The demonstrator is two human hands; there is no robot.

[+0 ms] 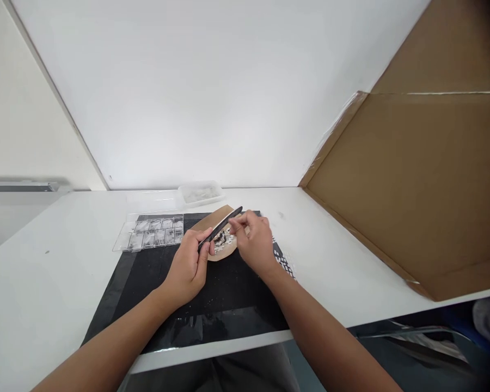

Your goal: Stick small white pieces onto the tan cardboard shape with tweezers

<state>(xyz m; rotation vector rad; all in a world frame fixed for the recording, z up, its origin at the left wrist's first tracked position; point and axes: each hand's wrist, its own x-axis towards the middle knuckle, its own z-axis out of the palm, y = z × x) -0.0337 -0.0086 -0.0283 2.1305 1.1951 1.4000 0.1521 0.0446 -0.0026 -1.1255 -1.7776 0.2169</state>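
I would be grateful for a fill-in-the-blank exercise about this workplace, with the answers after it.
1. The slim black object is gripped near its lower end by the ____ hand; whether the right hand touches it is unclear.
2. The clear compartment box lies partly on the ____ mat.
3. The big brown panel at the picture's right is made of ____.
4. The table and the wall behind it are ____.

Missing words: left; black; cardboard; white.

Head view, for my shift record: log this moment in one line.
left hand: grips slim black item; right hand: pinched close by, contents unclear; below: tan piece, small white bits; surface: black mat
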